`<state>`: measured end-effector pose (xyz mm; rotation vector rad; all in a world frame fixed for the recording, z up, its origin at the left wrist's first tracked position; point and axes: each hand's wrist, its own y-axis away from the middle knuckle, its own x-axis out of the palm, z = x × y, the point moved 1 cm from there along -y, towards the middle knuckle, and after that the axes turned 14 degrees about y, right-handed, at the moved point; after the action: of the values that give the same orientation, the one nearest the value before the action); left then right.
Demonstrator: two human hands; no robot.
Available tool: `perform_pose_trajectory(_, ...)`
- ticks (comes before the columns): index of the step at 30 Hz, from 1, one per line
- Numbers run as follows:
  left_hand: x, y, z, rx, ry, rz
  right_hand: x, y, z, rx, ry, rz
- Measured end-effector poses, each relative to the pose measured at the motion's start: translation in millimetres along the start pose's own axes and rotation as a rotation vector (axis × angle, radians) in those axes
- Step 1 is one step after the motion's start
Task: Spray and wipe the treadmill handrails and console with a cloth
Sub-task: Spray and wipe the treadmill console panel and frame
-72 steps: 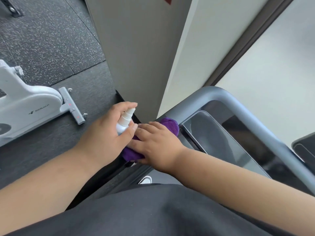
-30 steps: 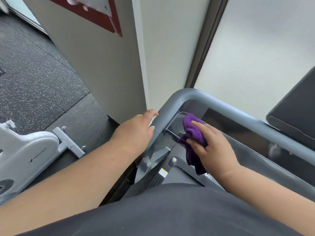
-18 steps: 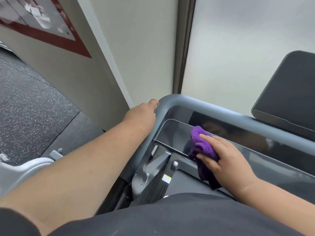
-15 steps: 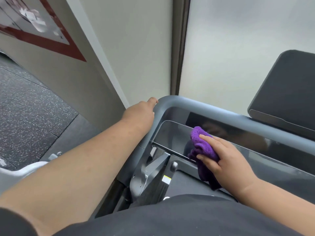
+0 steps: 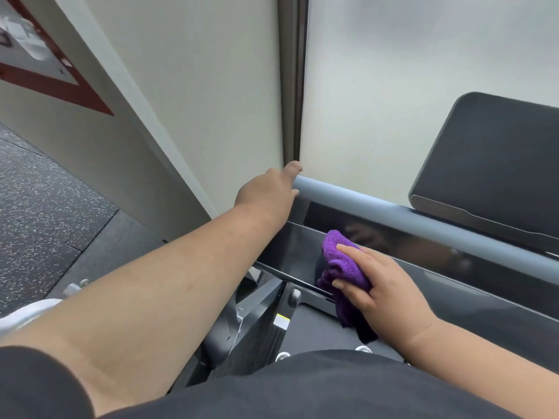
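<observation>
The grey treadmill handrail [image 5: 393, 213] runs across the view from its left corner down to the right. Below it lies the glossy black console panel [image 5: 453, 267]. My right hand [image 5: 384, 285] holds a bunched purple cloth [image 5: 338, 258] pressed against the left part of that panel. My left hand [image 5: 266, 192] reaches out to the handrail's left corner, back of the hand up, one finger over the rail's end. Its palm is hidden. No spray bottle shows.
A dark tilted screen [image 5: 499, 164] rises behind the rail at right. A wall corner and frosted window stand close in front. Speckled rubber floor [image 5: 45, 207] lies to the left, with part of a white exercise machine [image 5: 27, 313] at the lower left edge.
The spray bottle seen earlier in my left hand is out of sight. My left hand slid forward to the rail's corner. My right hand moved the cloth from the rail onto the console panel.
</observation>
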<state>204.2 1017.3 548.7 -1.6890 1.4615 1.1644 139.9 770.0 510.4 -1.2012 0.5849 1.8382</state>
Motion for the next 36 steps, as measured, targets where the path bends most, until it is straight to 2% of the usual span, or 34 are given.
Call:
perform_pose_trajectory(3,-2,24,5,-0.09,0.066,-0.058,-2,-7,2,0.001,-0.016,0.02)
perform_pose_trajectory(6,-2,56,15,-0.183,0.214,-0.073,-10,-24,8,-0.008,-0.035,-0.027)
perform_pose_trajectory(11,-7,116,27,-0.157,0.392,-0.146,-22,-72,23,-0.016,-0.019,-0.057)
perform_pose_trajectory(15,-7,152,36,-0.157,0.557,-0.198,-15,-124,27,-0.072,0.144,-0.032)
perform_pose_trajectory(18,0,171,43,-0.203,0.601,-0.234,0,-159,28,-0.111,0.361,0.09)
perform_pose_trajectory(22,5,199,52,-0.258,0.645,-0.277,23,-181,44,-0.184,0.524,0.104)
perform_pose_trajectory(29,-1,229,74,-0.397,0.673,-0.407,68,-181,106,-0.522,0.466,0.146)
perform_pose_trajectory(36,-12,246,100,-0.47,0.644,-0.508,98,-95,155,-0.896,0.346,0.166)
